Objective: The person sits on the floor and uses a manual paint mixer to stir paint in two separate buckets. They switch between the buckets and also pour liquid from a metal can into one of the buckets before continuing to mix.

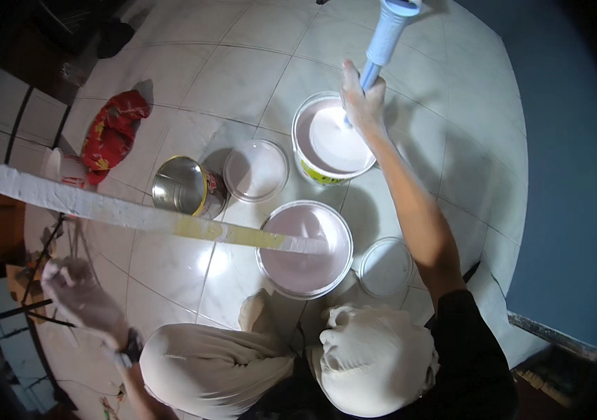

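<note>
My right hand (365, 105) is closed around the shaft of a light blue long-handled tool (386, 42). The tool's lower end reaches into white paint in the far bucket (298, 140); its tip is hidden. In front of that bucket is a near bucket (277, 276) with pale paint inside. A long flat stick (123, 212), coated in white and yellowish paint, leans out of it toward the left, touched by neither hand. My left hand (85, 297), slightly blurred, is off to the left with loosely curled fingers and nothing visible in it.
Left of the buckets are an opened metal can (178, 185) and a round lid (256, 170). Another lid (386, 266) lies by the near bucket's right side. A red patterned bag (113, 133) is farther left. A blue-grey wall (564, 196) bounds the tiled floor (242, 77) on the right.
</note>
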`<state>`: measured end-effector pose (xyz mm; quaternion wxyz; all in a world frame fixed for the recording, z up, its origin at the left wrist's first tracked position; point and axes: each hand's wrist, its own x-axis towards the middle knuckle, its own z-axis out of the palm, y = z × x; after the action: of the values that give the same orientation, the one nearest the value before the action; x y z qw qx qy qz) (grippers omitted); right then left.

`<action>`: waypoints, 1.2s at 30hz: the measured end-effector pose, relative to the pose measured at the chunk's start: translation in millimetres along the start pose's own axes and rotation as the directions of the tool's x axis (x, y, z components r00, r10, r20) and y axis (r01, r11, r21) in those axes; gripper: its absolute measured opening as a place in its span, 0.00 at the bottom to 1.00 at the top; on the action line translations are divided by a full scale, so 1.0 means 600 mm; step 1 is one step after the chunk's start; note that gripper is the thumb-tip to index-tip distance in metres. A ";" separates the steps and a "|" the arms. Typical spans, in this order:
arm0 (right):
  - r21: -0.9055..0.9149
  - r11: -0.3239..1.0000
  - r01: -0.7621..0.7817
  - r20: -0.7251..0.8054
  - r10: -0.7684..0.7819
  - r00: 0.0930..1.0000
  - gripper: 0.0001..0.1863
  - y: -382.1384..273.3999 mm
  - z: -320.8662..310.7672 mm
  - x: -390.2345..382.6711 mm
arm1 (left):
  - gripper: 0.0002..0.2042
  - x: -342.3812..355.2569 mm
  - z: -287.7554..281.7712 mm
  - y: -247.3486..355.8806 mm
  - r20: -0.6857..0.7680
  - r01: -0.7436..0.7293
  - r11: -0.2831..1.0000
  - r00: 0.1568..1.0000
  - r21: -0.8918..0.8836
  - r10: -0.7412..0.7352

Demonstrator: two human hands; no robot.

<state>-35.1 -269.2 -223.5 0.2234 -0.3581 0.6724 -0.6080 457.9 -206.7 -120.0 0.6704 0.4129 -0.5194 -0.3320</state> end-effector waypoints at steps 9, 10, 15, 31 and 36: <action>0.532 0.847 -0.009 0.114 -0.061 0.992 0.26 -0.018 -0.009 -0.017 | 0.16 -0.002 0.156 0.225 0.538 -0.211 0.872 0.840 0.441 -0.069; 0.495 0.866 0.071 0.090 -0.132 0.987 0.26 -0.009 -0.010 -0.005 | 0.18 -0.022 0.189 0.230 0.599 -0.248 0.883 0.799 0.398 -0.046; -0.009 0.995 0.096 0.158 -0.093 0.983 0.26 -0.018 -0.034 -0.019 | 0.24 -0.125 0.205 0.232 0.717 -0.207 0.971 0.694 0.116 0.062; 0.205 0.971 -0.124 0.153 0.093 0.984 0.26 -0.004 -0.014 0.009 | 0.16 -0.176 0.253 0.212 0.796 -0.094 0.970 0.556 -0.225 0.239; 0.114 0.992 0.043 0.109 -0.056 0.993 0.16 0.035 -0.013 0.037 | 0.13 -0.173 0.251 0.210 0.804 -0.069 0.967 0.543 -0.246 0.243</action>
<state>-59.6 -280.6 -239.6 0.2653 -0.3950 0.6147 -0.6291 288.8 -92.1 -32.6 0.4095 0.0961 -0.7746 -0.4724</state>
